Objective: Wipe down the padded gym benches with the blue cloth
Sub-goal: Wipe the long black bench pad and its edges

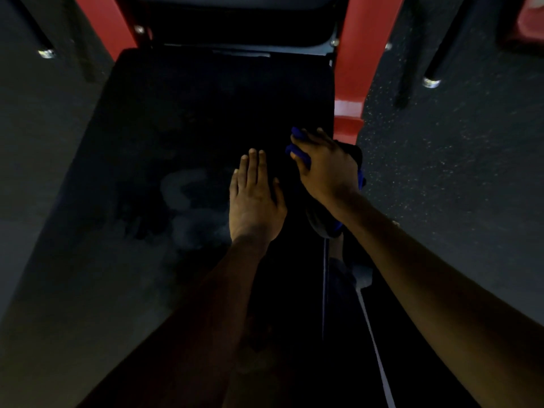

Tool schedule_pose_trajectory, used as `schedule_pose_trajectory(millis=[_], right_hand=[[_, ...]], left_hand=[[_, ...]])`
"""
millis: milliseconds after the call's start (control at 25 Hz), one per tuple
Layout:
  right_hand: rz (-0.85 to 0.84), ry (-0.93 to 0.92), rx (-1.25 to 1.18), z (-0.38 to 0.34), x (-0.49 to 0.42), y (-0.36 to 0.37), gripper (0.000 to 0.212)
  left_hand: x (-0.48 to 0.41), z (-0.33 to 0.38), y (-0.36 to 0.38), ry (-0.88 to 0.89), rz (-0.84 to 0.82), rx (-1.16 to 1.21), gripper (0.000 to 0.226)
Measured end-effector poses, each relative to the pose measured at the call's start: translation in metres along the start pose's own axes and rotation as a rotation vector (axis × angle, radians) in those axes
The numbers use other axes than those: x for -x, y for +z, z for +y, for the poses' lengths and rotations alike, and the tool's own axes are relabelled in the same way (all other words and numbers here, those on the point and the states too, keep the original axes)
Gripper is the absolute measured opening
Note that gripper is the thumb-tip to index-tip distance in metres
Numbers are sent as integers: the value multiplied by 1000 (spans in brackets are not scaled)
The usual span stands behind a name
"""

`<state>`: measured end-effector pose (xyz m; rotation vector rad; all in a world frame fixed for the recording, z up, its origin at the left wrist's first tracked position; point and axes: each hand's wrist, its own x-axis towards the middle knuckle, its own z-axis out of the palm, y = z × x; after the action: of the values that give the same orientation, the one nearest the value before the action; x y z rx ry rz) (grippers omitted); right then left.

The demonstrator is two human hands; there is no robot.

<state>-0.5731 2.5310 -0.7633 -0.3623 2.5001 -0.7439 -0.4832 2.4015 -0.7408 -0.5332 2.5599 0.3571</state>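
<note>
- At the far left, a dark leg with a metal cap point(45, 53) is seen standing on the dark floor.
- A red upright point(103, 22) is seen at the upper left, beside the far left corner of the pad.
- The middle of the view is filled by the padded bench point(176, 128), whose black pad runs away from the camera. A pale smeared patch point(182, 195) is seen on the pad, just left of the left hand.
- The left hand point(254, 201) is laid palm down on the pad, right of its centre. Its fingers are held straight and close together, the thumb is spread to the right, and nothing is held.
- The blue cloth point(295, 142) is found just right of the left hand, at the right edge of the pad. It is bunched under the right hand, with blue folds seen between the fingers and at the heel of the hand.
- The right hand point(323, 169) is curled over the cloth, which is grasped and pressed against the pad's right edge.
- A second red upright point(350, 83) is seen just beyond the right hand's fingertips, along the pad's right side.
- The speckled floor point(456, 172) is seen at the right, with another capped dark leg point(432, 63) well apart from the bench.
</note>
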Motion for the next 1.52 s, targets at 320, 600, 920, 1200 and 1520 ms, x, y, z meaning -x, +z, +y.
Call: schedule_pose_trajectory(millis=[320, 600, 920, 1200, 1520], right_hand=[[-8, 127, -27, 20, -93, 0, 41], [18, 349, -331, 29, 8, -17, 40], [91, 481, -403, 42, -63, -17, 43], [42, 493, -463, 39, -21, -15, 43], [103, 378, -309, 50, -92, -10, 41]], left_hand=[[-1, 0, 1, -6, 17, 30, 60], [-9, 9, -6, 19, 48, 104, 61], [-34, 30, 9, 16, 13, 40, 56], [-34, 33, 8, 4, 21, 17, 61], [-35, 32, 10, -4, 34, 5, 60]])
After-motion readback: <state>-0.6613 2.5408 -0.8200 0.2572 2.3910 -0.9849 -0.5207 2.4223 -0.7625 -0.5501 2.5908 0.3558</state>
